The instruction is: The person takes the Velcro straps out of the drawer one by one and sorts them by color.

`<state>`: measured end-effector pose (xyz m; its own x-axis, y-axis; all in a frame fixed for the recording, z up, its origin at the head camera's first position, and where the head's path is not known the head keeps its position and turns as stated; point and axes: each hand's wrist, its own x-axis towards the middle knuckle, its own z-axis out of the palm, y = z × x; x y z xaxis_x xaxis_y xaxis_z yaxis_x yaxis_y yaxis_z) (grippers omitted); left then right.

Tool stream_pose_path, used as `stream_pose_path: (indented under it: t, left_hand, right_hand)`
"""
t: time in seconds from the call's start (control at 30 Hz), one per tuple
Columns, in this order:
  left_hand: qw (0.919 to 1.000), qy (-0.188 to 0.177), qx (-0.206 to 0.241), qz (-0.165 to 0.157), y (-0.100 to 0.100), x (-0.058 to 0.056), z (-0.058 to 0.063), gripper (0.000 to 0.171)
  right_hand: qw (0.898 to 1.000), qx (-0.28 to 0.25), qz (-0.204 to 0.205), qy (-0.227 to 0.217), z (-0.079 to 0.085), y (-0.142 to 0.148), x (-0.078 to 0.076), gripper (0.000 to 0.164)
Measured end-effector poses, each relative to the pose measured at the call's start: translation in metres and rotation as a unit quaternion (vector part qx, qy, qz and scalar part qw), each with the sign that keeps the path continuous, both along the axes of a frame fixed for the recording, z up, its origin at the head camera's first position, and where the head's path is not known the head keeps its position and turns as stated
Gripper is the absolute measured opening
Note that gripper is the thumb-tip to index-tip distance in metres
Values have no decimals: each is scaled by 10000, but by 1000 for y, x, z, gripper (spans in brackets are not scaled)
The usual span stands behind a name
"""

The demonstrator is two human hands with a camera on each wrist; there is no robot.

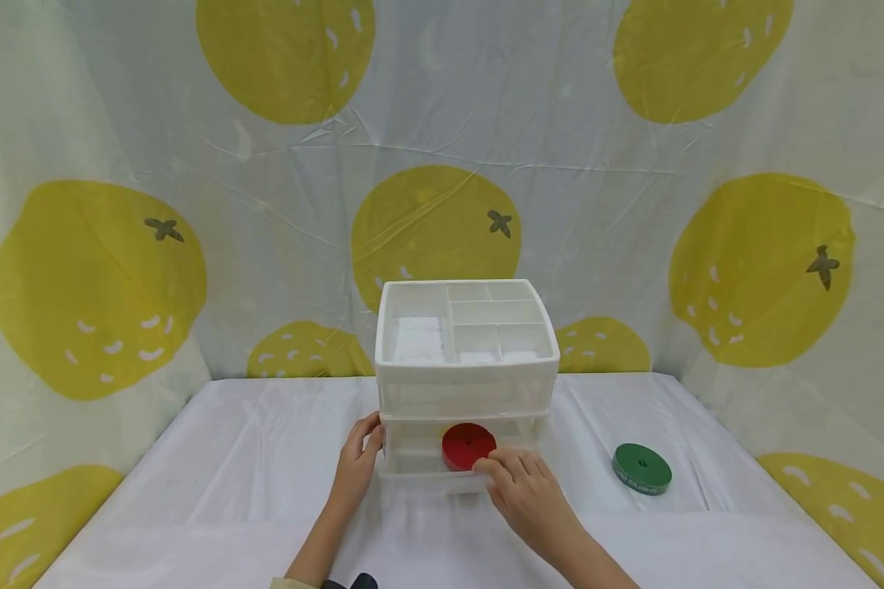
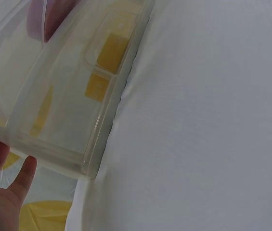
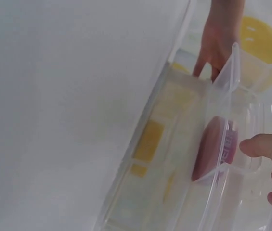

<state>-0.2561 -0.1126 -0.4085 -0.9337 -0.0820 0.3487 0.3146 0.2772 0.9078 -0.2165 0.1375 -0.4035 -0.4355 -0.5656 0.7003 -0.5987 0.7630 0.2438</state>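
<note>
A white plastic organizer [image 1: 467,391] stands mid-table, its lower clear drawer [image 1: 416,478] pulled out. In that drawer lies a red ribbon roll [image 1: 466,446]; the right wrist view shows it through the clear plastic. My right hand [image 1: 530,495] grips the drawer's front edge beside the roll, its thumb against the front in the right wrist view, its fingertips partly hidden. My left hand [image 1: 357,462] rests against the organizer's left side, thumb spread from the fingers in the left wrist view. A green ribbon roll [image 1: 642,469] lies on the table to the right.
On top, the organizer has an open tray [image 1: 420,335] with several compartments. White cloth [image 1: 265,458] covers the table. A curtain [image 1: 280,245] printed with yellow lemons hangs behind and at both sides.
</note>
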Motion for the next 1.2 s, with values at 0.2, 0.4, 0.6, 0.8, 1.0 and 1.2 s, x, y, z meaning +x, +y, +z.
stream_pose_path:
  t: [0.2,0.4,0.6,0.8,1.0,1.2]
  left_hand:
    - [9999,67,28,-73,-2,-3,-4,32]
    - [9999,20,50,-85,-7,-19,-25,35]
    - [9996,260,21,-55,-8,-24,-34,37]
    - [9997,257,-29,18,-10,-24,-33,38]
    - [9999,147,13,-63,-10,-25,-34,36]
    - [9997,219,90,-78,-10,-27,-35,35]
  right_hand:
    - [9999,-7,142,52,-1,1,5,27]
    - [9997,-34,219,111,-1,3,8,40]
    - [10000,58,-5,-33,1,2,16,62]
    - [9994,145,0,-320,4,3,23,61]
    - [9987,118,147,-473,4,5,29,59]
    - [9992,181,246,-262,3,8,32,34]
